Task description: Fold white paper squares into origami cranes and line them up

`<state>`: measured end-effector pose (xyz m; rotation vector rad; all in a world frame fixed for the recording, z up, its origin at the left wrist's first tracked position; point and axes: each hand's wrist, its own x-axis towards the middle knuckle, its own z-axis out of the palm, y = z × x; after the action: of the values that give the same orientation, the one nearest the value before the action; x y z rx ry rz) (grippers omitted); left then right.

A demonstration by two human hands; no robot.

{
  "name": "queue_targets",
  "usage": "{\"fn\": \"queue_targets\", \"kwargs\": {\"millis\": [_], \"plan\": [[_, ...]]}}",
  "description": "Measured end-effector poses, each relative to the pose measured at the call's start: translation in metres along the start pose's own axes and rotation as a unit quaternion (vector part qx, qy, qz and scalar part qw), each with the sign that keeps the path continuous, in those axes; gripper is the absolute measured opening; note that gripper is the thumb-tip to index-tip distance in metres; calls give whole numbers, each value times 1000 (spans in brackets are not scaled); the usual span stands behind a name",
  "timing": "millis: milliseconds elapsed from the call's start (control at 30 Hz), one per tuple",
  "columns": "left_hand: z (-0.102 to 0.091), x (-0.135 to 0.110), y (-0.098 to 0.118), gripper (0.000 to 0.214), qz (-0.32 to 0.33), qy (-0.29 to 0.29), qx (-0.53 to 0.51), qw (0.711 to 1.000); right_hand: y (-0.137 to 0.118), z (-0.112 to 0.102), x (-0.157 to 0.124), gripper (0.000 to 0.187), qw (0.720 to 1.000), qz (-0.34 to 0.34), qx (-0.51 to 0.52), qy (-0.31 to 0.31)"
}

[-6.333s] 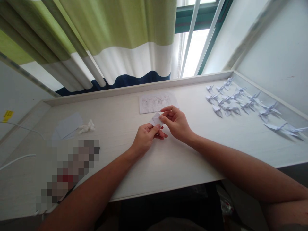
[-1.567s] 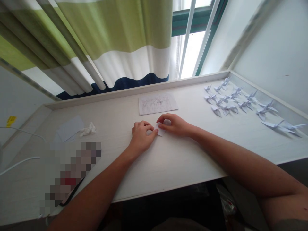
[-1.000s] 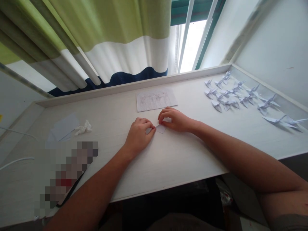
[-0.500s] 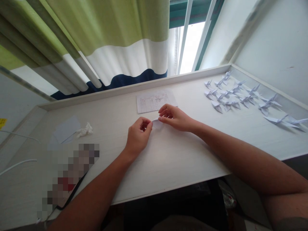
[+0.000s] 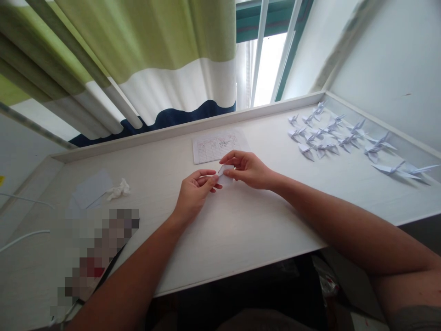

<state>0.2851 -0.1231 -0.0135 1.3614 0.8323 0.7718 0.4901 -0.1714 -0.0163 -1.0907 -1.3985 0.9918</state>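
Between my two hands, above the white table (image 5: 206, 239), is a small piece of white paper (image 5: 226, 178) with a fold in it. My left hand (image 5: 195, 191) pinches its left edge between thumb and fingers. On the other side, my right hand (image 5: 247, 169) grips the paper's upper right part, thumb in front and fingers behind, hiding some of it. Just beyond my hands lies a stack of printed sheets (image 5: 213, 147) with a table of lines on top.
Several folded paper cranes (image 5: 319, 133) stand at the back right. Flat white sheets (image 5: 91, 188) and a crumpled tissue (image 5: 119, 189) lie at the left, near a pixelated phone-like object (image 5: 99, 253) and white cables (image 5: 27, 236). A raised rim (image 5: 155, 138) runs below the curtain (image 5: 179, 41).
The paper has turned more upright between my hands, showing a larger face. My left fingers have spread a little, and the whole view has shifted slightly.
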Motion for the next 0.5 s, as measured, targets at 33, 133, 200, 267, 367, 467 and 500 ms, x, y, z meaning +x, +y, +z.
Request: {"fn": "queue_targets", "kwargs": {"millis": [33, 133, 200, 267, 367, 467, 500], "plan": [[0, 0, 0, 39, -9, -11, -1, 1000, 0, 0, 0, 23, 1000, -6, -5, 0], [0, 0, 0, 39, -22, -34, -12, 999, -1, 1, -1, 25, 1000, -14, -13, 7], [1, 0, -1, 38, -22, -35, -20, 999, -1, 3, -2, 27, 1000, -10, -3, 12], [1, 0, -1, 38, -20, -31, -23, 999, -3, 5, -3, 30, 1000, -4, 17, 13], [2, -1, -2, 38, -4, -14, -29, 999, -7, 10, -5, 36, 999, 2, 41, 14], [5, -2, -3, 37, 16, 6, -37, 999, -9, 15, -6, 39, 999, -1, 44, 29], [6, -3, -4, 36, 19, 9, -39, 999, -9, 17, -6, 39, 998, -4, 41, 39]]}}
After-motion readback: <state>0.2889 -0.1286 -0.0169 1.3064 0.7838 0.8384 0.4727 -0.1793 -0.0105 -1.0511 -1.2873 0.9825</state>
